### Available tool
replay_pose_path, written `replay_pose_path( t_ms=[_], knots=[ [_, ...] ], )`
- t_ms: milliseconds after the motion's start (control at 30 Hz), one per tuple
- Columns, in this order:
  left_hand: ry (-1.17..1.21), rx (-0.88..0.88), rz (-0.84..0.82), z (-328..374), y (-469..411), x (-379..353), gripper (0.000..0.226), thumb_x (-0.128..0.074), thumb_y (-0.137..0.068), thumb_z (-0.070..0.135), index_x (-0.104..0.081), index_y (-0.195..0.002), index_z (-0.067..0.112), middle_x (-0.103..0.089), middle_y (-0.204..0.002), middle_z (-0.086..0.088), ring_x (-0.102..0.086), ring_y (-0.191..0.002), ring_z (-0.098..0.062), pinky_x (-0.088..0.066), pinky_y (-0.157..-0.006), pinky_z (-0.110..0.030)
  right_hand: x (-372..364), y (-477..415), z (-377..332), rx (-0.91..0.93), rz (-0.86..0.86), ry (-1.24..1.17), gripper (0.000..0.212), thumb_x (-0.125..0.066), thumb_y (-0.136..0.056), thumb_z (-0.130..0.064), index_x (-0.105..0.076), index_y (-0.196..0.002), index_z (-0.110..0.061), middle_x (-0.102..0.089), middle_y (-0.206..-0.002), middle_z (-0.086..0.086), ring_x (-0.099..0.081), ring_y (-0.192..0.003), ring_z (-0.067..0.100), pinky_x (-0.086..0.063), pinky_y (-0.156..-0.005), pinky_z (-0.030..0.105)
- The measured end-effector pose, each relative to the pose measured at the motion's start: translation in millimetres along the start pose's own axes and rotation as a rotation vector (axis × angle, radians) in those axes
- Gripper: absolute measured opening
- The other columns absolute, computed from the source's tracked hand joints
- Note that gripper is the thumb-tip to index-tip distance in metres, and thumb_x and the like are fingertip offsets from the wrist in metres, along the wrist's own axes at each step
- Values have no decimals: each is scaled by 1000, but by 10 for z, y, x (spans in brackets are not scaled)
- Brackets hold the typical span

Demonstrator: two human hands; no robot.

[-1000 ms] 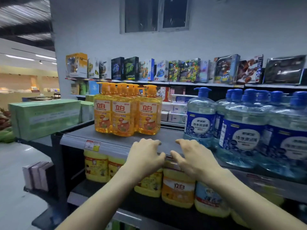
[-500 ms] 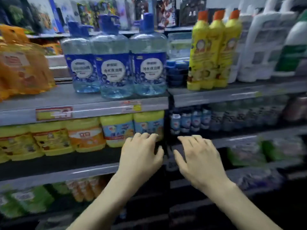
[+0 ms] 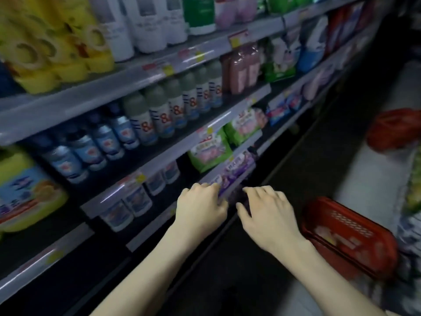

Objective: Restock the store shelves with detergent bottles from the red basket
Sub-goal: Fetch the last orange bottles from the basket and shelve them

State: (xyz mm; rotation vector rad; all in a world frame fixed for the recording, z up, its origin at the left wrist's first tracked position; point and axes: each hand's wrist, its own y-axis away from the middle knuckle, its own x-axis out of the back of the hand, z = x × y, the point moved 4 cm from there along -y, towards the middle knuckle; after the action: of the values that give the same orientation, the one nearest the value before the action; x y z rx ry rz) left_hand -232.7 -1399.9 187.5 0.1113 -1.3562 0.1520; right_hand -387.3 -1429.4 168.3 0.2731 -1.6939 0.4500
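Progress looks slight, judging by where things lie. The red basket (image 3: 350, 222) sits on the floor at the lower right, just beside the foot of the shelving and near the person's right forearm. Pale, pinkish shapes show inside it, but blur hides whether they are detergent bottles or how many are left.

Neither hand carries anything. The left hand (image 3: 200, 208) and the right hand (image 3: 268, 215) hover side by side, a little apart, backs up and fingers loosely bent, in front of a lower shelf edge. The left hand's fingertips overlap a purple pack (image 3: 237, 169) on that shelf, and whether they touch it cannot be told. No bottle is on its way to a shelf at this moment, and the next pick would probably mean reaching down and right to the basket.

The shelves (image 3: 68, 106) look well filled:
- a row of grey-capped bottles (image 3: 159, 115) marked 84
- dark bottles with blue labels (image 3: 102, 142) beside them
- green packs (image 3: 209, 151) further right
- yellow bottles (image 3: 57, 53) and white bottles (image 3: 141, 23) on the top tier

No gap for new stock is plain from this angle. A 2nd red object (image 3: 396, 131), too blurred to identify, lies on the floor further down the aisle.
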Motion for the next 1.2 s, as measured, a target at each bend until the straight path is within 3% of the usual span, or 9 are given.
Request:
replay_pose_path(
  t_ms=[167,367,767,900,1200],
  knots=[
    [33,-129,-122,453,-535,-457,30,-51,-97,41,-67,-113,22,-72,-108,1,-66,-108,-28,-48,-86,-38,-271,-73,687,-189,-76,36,52,-45,-96,-52,-70,-127,-18,-75,-117,1,-67,-114,26,-53,-94,46],
    [48,-265,-293,986,-1049,-995,45,-51,-101,42,-60,-142,24,-69,-130,0,-64,-123,-28,-49,-98,-41,-520,-85,1342,-365,-198,72,51,-48,-102,-53,-64,-137,-21,-72,-129,-1,-62,-125,23,-48,-104,44],
    [-42,-449,-530,2182,-1402,-2103,40,-53,-100,43,-65,-131,21,-71,-125,-3,-66,-118,-28,-52,-95,-39,-955,327,2641,-630,-415,53,51,-40,-96,-53,-65,-125,-20,-72,-121,4,-63,-118,28,-47,-99,43],
    [-42,-417,-619,2706,-1497,-2508,39,-54,-99,41,-66,-129,20,-71,-125,-7,-66,-118,-33,-53,-96,-40,-1198,388,3260,-612,-511,7,50,-42,-104,-52,-56,-139,-21,-64,-138,3,-55,-131,26,-42,-108,42],
    [-52,-260,-697,3923,-1775,-3145,30,-53,-96,36,-66,-115,16,-72,-120,-11,-66,-115,-37,-51,-94,-41,-1479,407,4709,-497,-606,-20,50,-42,-103,-51,-56,-138,-18,-65,-136,4,-57,-128,27,-42,-104,42]
  ],
)
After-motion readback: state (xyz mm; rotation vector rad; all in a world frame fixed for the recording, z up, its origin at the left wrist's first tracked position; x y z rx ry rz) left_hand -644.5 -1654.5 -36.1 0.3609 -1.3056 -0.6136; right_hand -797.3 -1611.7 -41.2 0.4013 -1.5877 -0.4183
